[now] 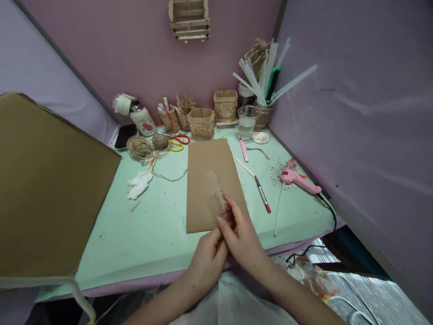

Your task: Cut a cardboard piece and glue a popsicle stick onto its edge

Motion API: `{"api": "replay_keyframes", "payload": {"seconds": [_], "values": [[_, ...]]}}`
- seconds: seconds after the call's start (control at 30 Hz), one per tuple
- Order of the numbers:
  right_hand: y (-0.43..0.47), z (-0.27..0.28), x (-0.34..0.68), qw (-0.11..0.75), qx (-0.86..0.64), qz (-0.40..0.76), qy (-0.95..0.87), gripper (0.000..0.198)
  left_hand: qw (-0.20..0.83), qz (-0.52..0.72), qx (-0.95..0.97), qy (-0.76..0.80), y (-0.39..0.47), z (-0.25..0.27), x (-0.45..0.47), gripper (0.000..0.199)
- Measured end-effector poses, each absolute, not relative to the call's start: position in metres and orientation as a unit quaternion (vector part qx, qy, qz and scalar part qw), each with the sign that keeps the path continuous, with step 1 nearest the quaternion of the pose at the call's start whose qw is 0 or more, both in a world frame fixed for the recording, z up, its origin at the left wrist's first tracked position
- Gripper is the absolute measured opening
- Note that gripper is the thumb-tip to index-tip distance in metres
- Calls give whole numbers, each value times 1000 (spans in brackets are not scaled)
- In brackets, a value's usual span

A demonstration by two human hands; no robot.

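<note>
A clear ruler (216,192) slants up and away from my hands, above a brown cardboard sheet (209,155) that lies flat on the table. My right hand (241,232) is closed on the ruler's lower part, thumb and fingers pinching it. Against it sits my left hand (208,255), its fingers closed at the ruler's near end, which the hands hide. To the right of the cardboard lie a red-tipped pen (262,194), a thin wooden stick (245,167) and a pink cutter (244,150).
A pink glue gun (299,179) with its cord lies at the right. At the back left are a twine coil (139,148), scissors (181,139) and a bottle (142,118). Small baskets (201,124) and a water cup (246,124) line the back. A large cardboard piece (54,189) fills the left.
</note>
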State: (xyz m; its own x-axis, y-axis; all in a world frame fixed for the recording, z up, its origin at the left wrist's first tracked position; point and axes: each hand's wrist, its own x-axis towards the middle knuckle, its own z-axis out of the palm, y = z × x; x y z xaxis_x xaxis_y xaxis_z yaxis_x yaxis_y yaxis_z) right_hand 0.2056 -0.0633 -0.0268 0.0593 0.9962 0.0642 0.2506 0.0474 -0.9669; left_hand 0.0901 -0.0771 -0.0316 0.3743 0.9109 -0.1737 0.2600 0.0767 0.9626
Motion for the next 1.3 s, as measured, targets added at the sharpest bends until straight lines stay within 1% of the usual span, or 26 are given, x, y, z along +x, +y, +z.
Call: {"api": "replay_keyframes", "payload": {"seconds": [0.07,0.13,0.23,0.33,0.4,0.5,0.6,0.7,0.77,0.9,1.03,1.3], "values": [[-59,-28,216,431,-558,347,-618,38,520,235,682,457,-76,-29,88,21],[-54,-31,230,397,-547,322,-663,38,486,208,727,438,-75,-27,82,18],[-46,-34,255,350,-535,370,-674,37,402,251,777,414,-75,-28,72,22],[-43,-32,276,311,-525,428,-667,29,290,294,825,385,-75,-33,65,21],[-42,-30,286,284,-521,438,-675,25,214,311,851,365,-77,-38,64,20],[-40,-29,295,251,-520,404,-709,24,101,311,881,341,-83,-48,69,19],[-39,-31,299,222,-512,336,-758,24,31,249,909,334,-91,-57,75,22],[-38,-33,298,192,-516,252,-796,29,10,182,921,345,-95,-63,78,31],[-37,-34,297,183,-512,216,-811,33,4,172,920,351,-95,-64,78,35],[-36,-39,298,197,-492,195,-825,28,2,178,921,348,-95,-64,79,36],[-38,-43,302,210,-477,155,-839,28,5,190,927,325,-98,-65,83,35],[-55,-43,300,215,-452,165,-850,31,-10,177,919,353,-97,-67,89,45]]}}
